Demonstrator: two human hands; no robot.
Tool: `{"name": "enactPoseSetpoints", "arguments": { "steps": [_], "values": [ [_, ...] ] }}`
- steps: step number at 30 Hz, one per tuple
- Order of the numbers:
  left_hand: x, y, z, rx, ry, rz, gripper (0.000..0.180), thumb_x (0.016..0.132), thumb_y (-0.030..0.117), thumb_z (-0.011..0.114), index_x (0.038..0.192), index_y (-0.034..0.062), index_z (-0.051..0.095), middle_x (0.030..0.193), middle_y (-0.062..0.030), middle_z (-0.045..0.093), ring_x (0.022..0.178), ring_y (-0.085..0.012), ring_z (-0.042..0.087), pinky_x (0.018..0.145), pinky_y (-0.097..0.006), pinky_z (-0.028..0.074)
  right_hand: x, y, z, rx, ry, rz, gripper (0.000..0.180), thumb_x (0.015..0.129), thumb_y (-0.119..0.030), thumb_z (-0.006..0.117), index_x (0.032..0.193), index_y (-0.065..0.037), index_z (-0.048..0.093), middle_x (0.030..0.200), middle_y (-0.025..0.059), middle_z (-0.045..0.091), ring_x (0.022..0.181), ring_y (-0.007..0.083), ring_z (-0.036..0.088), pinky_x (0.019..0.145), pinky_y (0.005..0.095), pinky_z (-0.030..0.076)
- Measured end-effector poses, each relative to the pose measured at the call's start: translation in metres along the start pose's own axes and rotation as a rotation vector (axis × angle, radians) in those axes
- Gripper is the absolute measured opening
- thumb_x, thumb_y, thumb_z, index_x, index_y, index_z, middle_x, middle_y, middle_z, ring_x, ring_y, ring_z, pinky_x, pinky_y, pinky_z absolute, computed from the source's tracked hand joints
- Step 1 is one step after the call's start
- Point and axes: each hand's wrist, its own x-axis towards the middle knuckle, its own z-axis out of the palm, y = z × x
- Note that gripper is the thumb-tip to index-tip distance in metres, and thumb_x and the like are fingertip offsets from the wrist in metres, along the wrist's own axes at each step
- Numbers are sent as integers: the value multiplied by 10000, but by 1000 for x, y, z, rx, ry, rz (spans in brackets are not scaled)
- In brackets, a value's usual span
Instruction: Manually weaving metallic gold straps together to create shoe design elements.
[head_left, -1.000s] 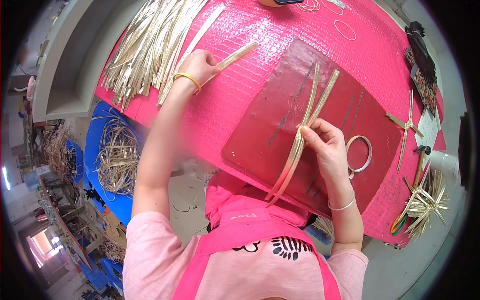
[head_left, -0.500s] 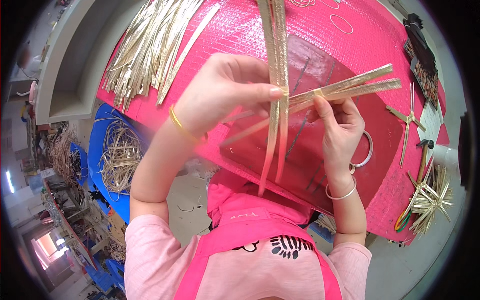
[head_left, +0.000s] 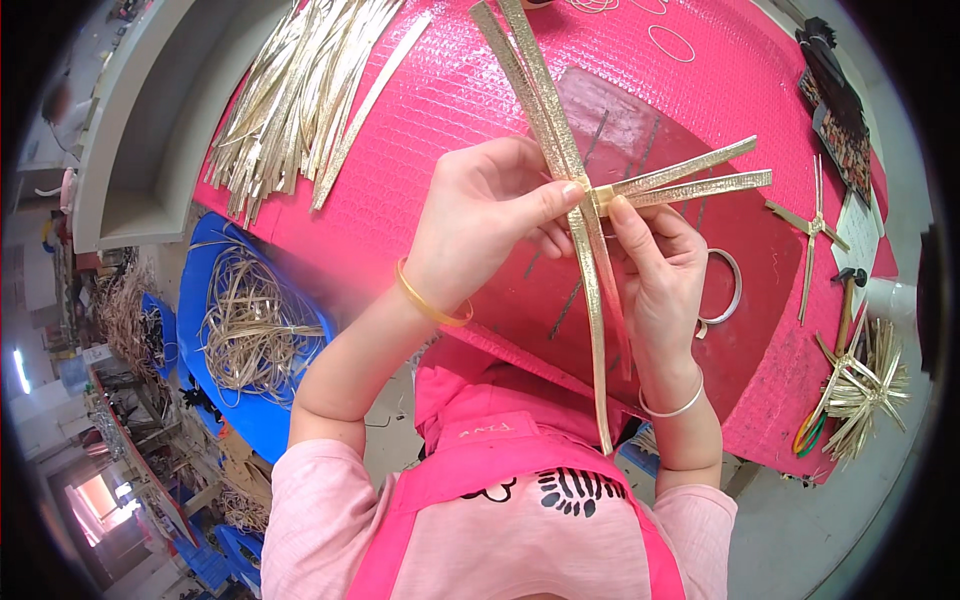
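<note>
Above dark red board (head_left: 762,262), left hand (head_left: 495,210) and right hand (head_left: 658,255) pinching crossed gold strips (head_left: 560,140).

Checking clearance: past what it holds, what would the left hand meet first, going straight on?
Probably the flat, shiny gold strips pinched in the right hand; depth there is unclear.

The left arm (head_left: 355,362) slants up and rightward from a bent elbow (head_left: 322,415); the left hand (head_left: 478,205) pinches, left thumb (head_left: 545,204) laid out toward the right, left fingers (head_left: 549,240) curled underneath. Just beside it, the right hand (head_left: 662,262) also pinches, right thumb (head_left: 634,232) pointing up and leftward, above a steep right forearm (head_left: 690,440).
</note>
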Motion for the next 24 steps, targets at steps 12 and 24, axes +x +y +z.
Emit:
{"name": "enactPoseSetpoints", "arguments": {
  "steps": [12, 24],
  "values": [
    [2, 4, -9, 1108, 45, 1050, 153, 619, -1, 607, 770, 6, 588, 694, -122, 553, 593, -228, 565, 528, -254, 456, 7, -27, 1, -133, -156, 168, 168, 761, -65, 567, 887, 45, 551, 763, 87, 592, 650, 106, 564, 585, 213, 455],
    [-2, -5, 0, -10, -18, 57, 183, 761, 60, 559, 843, -103, 566, 767, -114, 591, 670, -143, 579, 588, -233, 477, 17, -22, 2, -52, -149, 143, 144, 750, -62, 579, 839, 50, 564, 759, 90, 595, 664, 106, 567, 568, 213, 481]
  ]
}}
